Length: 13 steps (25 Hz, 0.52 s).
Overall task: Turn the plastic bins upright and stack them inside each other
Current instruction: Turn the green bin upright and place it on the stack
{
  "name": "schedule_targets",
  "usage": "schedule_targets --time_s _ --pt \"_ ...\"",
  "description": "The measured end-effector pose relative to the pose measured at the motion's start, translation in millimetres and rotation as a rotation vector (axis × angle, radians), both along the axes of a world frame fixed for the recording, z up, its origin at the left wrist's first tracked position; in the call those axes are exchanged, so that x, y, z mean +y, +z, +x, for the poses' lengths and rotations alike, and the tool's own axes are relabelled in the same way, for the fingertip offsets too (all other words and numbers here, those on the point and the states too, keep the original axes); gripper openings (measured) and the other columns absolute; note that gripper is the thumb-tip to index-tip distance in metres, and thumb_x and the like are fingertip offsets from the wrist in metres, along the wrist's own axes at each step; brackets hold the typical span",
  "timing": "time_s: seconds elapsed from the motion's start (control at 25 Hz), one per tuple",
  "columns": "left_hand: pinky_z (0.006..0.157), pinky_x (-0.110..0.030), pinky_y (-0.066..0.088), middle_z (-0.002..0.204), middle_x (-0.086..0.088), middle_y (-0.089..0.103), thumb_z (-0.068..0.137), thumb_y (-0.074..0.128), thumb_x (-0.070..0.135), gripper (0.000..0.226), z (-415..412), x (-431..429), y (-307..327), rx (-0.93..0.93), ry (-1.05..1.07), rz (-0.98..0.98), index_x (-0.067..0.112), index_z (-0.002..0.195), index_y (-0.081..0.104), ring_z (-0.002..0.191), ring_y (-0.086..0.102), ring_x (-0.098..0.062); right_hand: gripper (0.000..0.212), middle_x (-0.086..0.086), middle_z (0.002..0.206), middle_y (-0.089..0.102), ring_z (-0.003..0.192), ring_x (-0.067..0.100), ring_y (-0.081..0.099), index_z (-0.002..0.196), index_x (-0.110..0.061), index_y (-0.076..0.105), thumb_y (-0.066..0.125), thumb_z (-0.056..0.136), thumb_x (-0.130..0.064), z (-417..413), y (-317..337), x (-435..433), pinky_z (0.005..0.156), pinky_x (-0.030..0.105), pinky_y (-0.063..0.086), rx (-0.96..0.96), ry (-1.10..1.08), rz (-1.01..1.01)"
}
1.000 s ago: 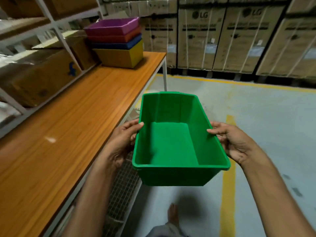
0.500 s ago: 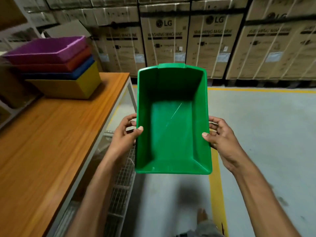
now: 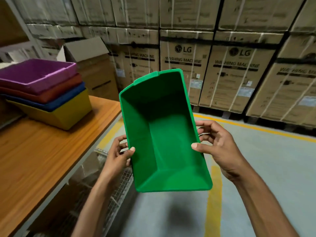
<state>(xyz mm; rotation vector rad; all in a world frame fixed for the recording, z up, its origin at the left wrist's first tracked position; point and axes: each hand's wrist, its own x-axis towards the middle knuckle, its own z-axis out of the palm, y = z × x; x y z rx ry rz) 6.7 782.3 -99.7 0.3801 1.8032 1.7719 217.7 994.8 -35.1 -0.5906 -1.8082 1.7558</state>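
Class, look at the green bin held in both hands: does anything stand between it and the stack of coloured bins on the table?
Nothing visible does. The green bin, gripped by the left hand and right hand, has open air to the purple bin topping the stack, whose inside looks empty.

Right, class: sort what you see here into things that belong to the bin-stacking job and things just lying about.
Belongs to the job:
green bin, held in the left hand and right hand
stack of purple, red, blue and yellow bins
wooden table bearing the stack

Just lying about:
washing machine cartons
open cardboard box
yellow floor lines
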Motion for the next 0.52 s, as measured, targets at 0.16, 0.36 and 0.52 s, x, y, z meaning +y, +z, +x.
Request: schedule_targets --time_s 0.16,0.36,0.52 --pt "0.082 -0.040 0.057 0.126 -0.010 0.062 0.101 0.059 0.007 0.040 -36.4 32.6 9.7 -0.047 0.095 0.036 0.029 0.134 0.057 0.114 0.065 -0.026 0.062 0.007 0.103 0.061 0.086 0.019 0.054 0.119 -0.017 0.071 0.074 0.070 0.021 -65.4 22.1 59.0 0.082 0.032 0.053 0.035 0.120 -0.022" --pt "0.059 -0.022 0.057 0.103 0.001 0.077 0.095 0.063 0.003 0.031 -100.9 56.7 50.3 -0.014 0.209 0.172 0.022 0.120 0.065 0.091 0.074 -0.012 0.054 0.014 0.105 0.067 0.098 0.030 0.059 0.112 -0.011 0.074 0.070 0.064 0.014 -171.5 42.9 116.1 0.080 0.033 0.061 0.057 0.189 -0.249" --pt "0.065 -0.028 0.064 0.118 -0.011 0.076 0.084 0.071 0.012 0.036 -158.2 56.5 95.4 0.032 0.302 0.263 0.015 0.119 0.067 0.093 0.073 -0.017 0.055 0.023 0.114 0.070 0.084 0.025 0.075 0.118 -0.001 0.068 0.062 0.063 0.007 -259.1 76.6 128.7 0.082 0.036 0.062 0.090 0.307 -0.378"
